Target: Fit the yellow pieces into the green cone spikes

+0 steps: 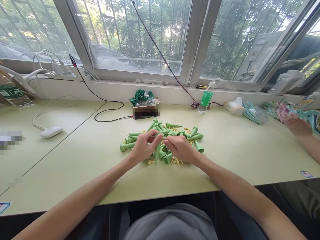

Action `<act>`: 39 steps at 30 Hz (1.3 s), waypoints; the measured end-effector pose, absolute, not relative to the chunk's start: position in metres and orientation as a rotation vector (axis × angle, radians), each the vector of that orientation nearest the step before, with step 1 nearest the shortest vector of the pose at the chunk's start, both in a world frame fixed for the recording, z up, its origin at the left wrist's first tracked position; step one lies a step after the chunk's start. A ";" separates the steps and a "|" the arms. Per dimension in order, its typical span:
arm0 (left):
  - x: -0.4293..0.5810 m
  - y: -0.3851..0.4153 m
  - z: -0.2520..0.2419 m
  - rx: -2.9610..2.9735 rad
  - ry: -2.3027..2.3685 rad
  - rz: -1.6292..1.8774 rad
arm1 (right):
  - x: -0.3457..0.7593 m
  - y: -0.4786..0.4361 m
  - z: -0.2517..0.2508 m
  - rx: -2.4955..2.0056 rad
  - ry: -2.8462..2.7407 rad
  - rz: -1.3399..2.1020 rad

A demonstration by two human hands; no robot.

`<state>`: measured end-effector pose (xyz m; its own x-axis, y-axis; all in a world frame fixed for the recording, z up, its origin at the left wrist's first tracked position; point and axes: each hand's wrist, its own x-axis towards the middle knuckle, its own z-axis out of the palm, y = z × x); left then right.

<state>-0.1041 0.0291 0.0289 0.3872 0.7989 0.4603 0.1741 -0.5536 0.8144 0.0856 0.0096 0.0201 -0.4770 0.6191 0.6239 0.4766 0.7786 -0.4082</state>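
Observation:
A pile of green cone-shaped plastic spikes (175,133) lies in the middle of the pale green table (87,156), mixed with several small yellow pieces (178,162). My left hand (143,146) is closed round one green spike (158,151), its tip pointing down toward me. My right hand (180,148) sits beside it with the fingers pinched at the spike's upper end; what they pinch is too small to make out. Both hands rest over the near edge of the pile.
A small cardboard box (145,111) with green bags stands behind the pile, a black cable (110,110) running to it. A water bottle (206,98) and tissue pack (233,106) sit by the window. A white mouse (51,132) lies left. Another person's hand (296,125) works at the right.

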 end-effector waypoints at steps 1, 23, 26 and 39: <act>-0.104 0.029 0.031 1.919 0.823 1.147 | 0.085 0.009 0.021 -0.828 -2.142 0.226; -0.103 0.025 0.028 1.969 0.822 1.164 | 0.083 0.007 0.019 -0.931 -2.031 0.171; -0.102 0.022 0.029 1.975 0.805 1.168 | 0.082 0.005 0.019 -0.943 -2.024 0.143; -0.100 0.024 0.037 1.627 0.863 1.074 | 0.082 0.005 0.022 -0.925 -1.914 0.269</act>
